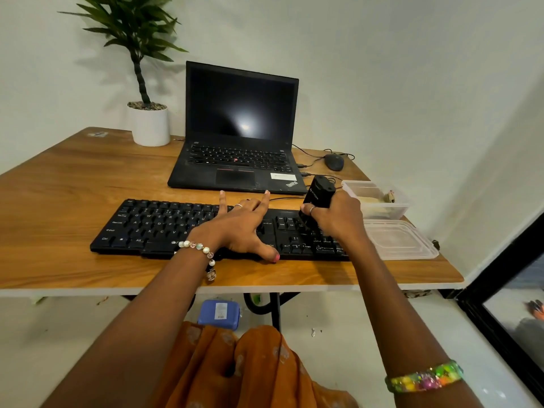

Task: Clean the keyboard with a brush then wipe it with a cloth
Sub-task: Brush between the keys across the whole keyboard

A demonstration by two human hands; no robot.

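The keyboard (182,228) lies flat near the front edge of the wooden worktop (59,201), and everything else is best placed from it. Behind its left end, a potted plant (148,122) stands well back by the wall, out of the way. Directly behind the keyboard sits an open laptop (238,134) with a dark screen.

On the middle of the keyboard rests the left hand (241,225), flat, fingers spread and straight, thumb at the near edge. It looks placed there to pin the keyboard down so it does not slide while being brushed.

Over the keyboard's right end, the right hand (335,216) is wrapped round a black brush (318,198), held upright with its lower end down on the keys near the number pad. The bristles are hidden by the hand, so I cannot tell how they meet the keys. This appears to be the brushing step, with the wipe not yet begun.

Behind the right end lies a mouse (334,162). Just right of the keyboard stands a clear tub (379,201) holding something pale, possibly the cloth, within easy reach; its lid (403,240) lies nearer the front edge, touching the keyboard's right end or nearly so.
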